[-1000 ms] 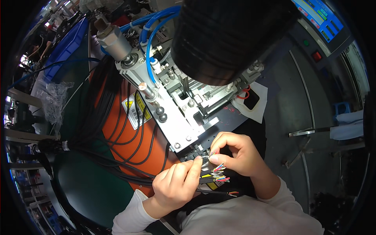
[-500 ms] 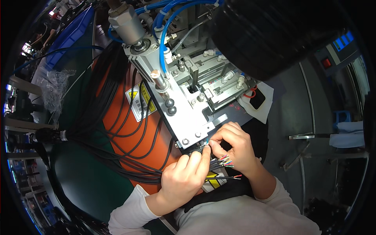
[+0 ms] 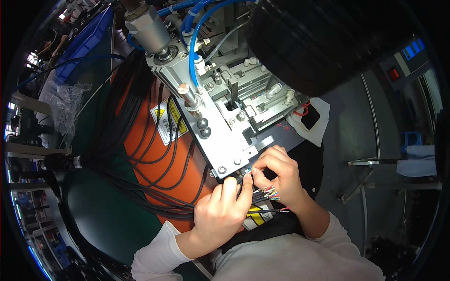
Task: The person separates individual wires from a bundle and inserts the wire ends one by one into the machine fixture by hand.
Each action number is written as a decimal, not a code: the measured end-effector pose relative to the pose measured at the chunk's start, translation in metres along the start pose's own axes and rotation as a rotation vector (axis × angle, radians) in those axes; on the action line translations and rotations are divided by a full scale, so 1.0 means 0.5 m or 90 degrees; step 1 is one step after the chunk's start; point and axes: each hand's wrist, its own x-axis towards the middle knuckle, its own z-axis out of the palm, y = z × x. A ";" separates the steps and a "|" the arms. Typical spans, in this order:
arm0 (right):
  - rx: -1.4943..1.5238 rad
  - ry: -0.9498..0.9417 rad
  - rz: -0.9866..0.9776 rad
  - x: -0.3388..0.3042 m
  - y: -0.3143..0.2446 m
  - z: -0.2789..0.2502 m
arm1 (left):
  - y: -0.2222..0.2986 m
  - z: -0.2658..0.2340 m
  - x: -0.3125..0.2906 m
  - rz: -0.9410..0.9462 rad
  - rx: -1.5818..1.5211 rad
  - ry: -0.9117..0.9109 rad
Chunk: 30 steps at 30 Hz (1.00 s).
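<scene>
Left hand: the left hand [image 3: 220,213] lies knuckles-up at the lower edge of the orange machine panel [image 3: 150,140]; its fingers are curled down over a bundle of thin black cables [image 3: 140,182], the fingertips pressed together on the cable end just beside the right hand
Right hand: the right hand [image 3: 276,175] sits just right of the left one, thumb and forefinger pinched shut on the fine stripped ends at the cable tip; the other fingers are bent loosely
Cable ends: a fan of thin coloured wire strands [image 3: 271,192] sticks out below the right hand's fingers, near the wrist; a second loose cable end with a red tip [image 3: 276,210] lies under it
Fixture: a grey metal plate with bolts and two black knobs [image 3: 220,140] slants above both hands; the pinched wire tip is at its lower corner, touching or nearly so, I cannot tell which
Above: a silver pneumatic cylinder [image 3: 150,30] with blue air hoses [image 3: 192,28]
Panel: a yellow-and-white warning label [image 3: 168,121]; black cables loop across it toward the left
Far left: crumpled clear plastic [image 3: 65,105]
</scene>
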 end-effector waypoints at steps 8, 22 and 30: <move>0.465 -0.071 0.442 -0.019 0.020 0.010 | -0.011 0.004 0.008 0.020 -0.040 0.035; 0.315 -0.062 0.364 -0.017 0.014 0.003 | 0.000 -0.024 -0.013 -0.055 0.014 -0.029; 0.402 -0.184 0.013 -0.002 0.021 -0.051 | 0.001 -0.033 -0.018 -0.058 0.010 -0.058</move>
